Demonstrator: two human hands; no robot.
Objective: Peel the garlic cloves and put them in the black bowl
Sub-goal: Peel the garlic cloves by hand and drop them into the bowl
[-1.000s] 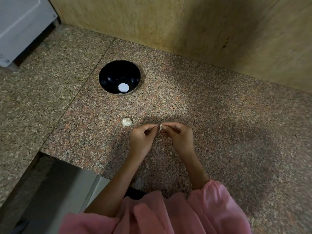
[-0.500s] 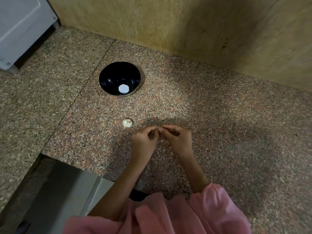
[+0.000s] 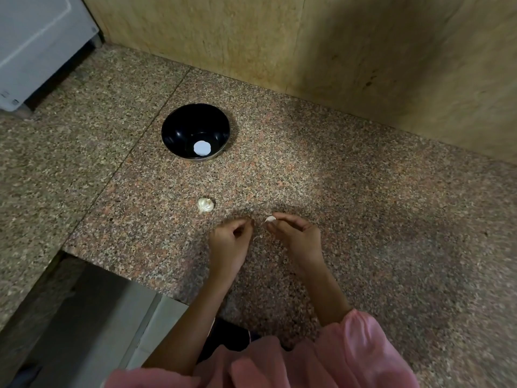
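A speckled granite desk (image 3: 363, 219) meets a tan stone wall (image 3: 307, 37), with a white appliance (image 3: 33, 46) at ten o'clock. The glossy, round black bowl (image 3: 179, 127) stands at eleven o'clock from the hands, well apart. The left hand (image 3: 228, 242) is curled; I cannot tell if it holds anything. A papery garlic piece (image 3: 205, 205) lies at ten o'clock of it. The right hand (image 3: 296, 236) pinches a pale garlic clove (image 3: 270, 219).

Black bowl (image 3: 179, 130), white garlic clove (image 3: 270, 219), speckled pink-brown granite counter (image 3: 349, 197), pink sleeves (image 3: 363, 345).
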